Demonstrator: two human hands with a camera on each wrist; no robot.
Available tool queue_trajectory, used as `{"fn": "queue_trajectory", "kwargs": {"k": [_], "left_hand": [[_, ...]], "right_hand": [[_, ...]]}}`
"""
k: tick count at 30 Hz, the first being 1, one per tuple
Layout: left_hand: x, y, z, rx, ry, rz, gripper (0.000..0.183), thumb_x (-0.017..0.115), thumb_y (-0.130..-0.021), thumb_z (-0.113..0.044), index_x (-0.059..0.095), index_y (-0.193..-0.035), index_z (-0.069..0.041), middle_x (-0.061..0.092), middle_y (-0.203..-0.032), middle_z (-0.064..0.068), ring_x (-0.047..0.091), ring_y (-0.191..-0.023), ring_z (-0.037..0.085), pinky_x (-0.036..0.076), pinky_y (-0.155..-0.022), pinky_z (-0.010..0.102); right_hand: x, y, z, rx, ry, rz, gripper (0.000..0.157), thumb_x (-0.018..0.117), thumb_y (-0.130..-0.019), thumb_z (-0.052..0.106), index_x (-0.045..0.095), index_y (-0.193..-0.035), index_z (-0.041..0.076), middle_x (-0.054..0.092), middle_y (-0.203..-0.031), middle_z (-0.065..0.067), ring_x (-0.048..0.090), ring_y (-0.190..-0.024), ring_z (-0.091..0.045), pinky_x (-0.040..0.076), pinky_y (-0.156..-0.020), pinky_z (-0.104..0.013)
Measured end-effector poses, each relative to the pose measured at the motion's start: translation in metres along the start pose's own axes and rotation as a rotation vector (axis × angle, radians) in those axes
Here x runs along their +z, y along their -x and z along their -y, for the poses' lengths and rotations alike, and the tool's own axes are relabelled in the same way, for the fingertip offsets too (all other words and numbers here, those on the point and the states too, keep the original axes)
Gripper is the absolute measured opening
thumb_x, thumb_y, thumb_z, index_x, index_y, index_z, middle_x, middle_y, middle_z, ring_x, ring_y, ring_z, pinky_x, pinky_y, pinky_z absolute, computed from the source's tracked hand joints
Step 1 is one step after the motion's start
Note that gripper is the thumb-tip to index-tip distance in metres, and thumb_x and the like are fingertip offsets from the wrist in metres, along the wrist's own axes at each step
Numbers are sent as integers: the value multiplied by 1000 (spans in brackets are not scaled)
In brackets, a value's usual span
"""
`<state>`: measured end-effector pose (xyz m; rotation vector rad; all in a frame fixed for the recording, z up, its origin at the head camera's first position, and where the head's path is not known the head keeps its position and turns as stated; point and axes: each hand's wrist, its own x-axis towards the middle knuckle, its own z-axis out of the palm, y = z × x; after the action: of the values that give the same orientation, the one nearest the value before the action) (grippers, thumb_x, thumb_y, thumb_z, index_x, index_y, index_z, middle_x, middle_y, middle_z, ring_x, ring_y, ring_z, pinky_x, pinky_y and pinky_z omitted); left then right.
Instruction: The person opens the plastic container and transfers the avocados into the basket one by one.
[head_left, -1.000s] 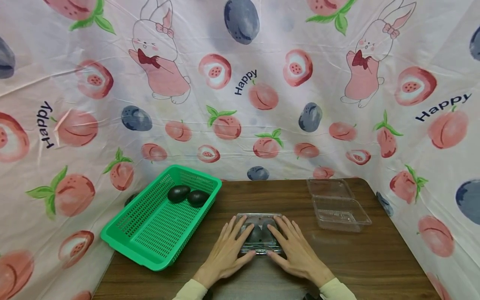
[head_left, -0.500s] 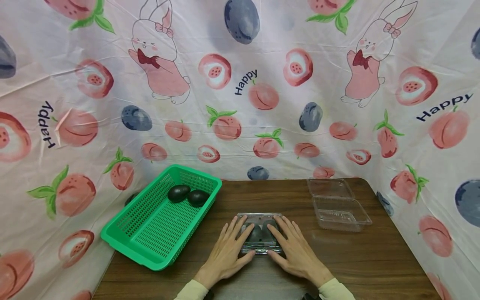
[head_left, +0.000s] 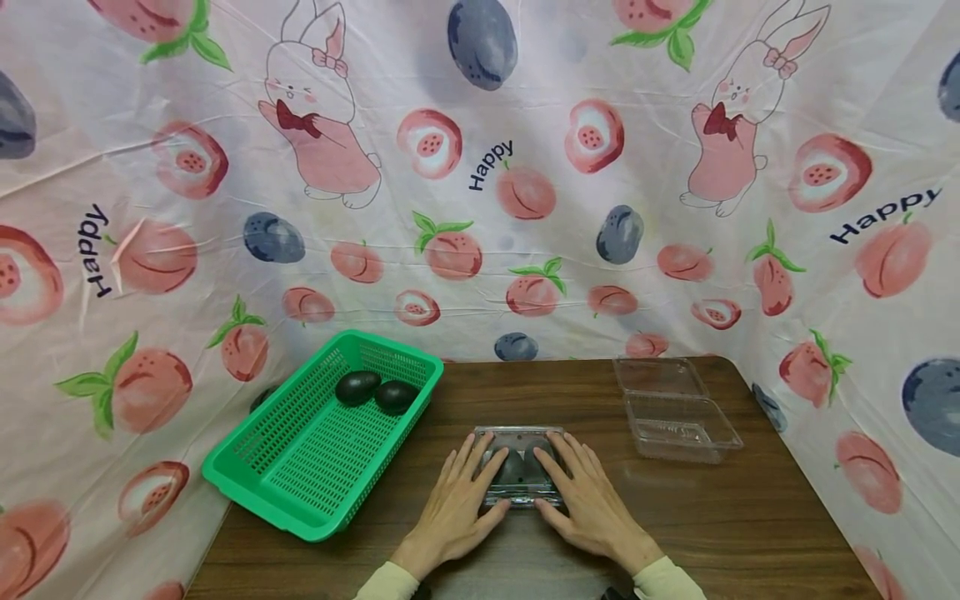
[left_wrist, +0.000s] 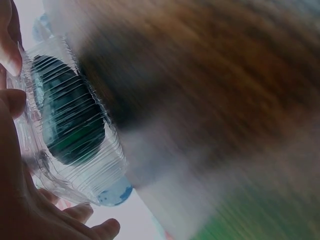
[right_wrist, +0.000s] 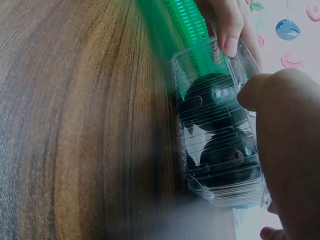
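Note:
A clear plastic clamshell box (head_left: 521,481) sits on the table between both hands, its lid down. Through its ribbed side, dark avocados (right_wrist: 227,157) show in the right wrist view; one dark avocado (left_wrist: 70,112) fills most of the box in the left wrist view. My left hand (head_left: 455,502) lies along the box's left side, fingers extended over the lid and thumb at the near edge. Mirroring it, my right hand (head_left: 592,504) rests on the right side with straight fingers. Parts of the lid are hidden beneath the fingers.
A green plastic basket (head_left: 315,467) stands at the left with two dark avocados (head_left: 375,392) inside. At the back right another clear box (head_left: 678,429) lies with its lid open. A printed cloth (head_left: 465,275) hangs behind the wooden table (head_left: 738,508).

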<state>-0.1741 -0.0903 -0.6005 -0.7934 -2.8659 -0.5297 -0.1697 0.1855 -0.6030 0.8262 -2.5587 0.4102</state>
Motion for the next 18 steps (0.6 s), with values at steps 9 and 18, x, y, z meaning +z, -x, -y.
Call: {"fn": "queue_trajectory", "kwargs": {"k": [9,18], "left_hand": [[2,1,0,-14,12,-6,71,59,-113,-50,41,-177,-23,26,-190,11,24,-176,45,34,-132,77],[3,-1,0,-13,-24,-27,66,59,-114,-46,45,-175,-24,30,-189,9,29,-175,42,40,-129,77]], "right_hand": [[3,-1,2,6,38,-28,75,83,-97,38,59,-162,9,54,-169,-25,56,-152,-51,55,-116,-72],[7,-1,1,-8,84,-78,74,85,-94,39,64,-158,10,59,-165,-24,61,-148,-49,58,-109,-67]]}}
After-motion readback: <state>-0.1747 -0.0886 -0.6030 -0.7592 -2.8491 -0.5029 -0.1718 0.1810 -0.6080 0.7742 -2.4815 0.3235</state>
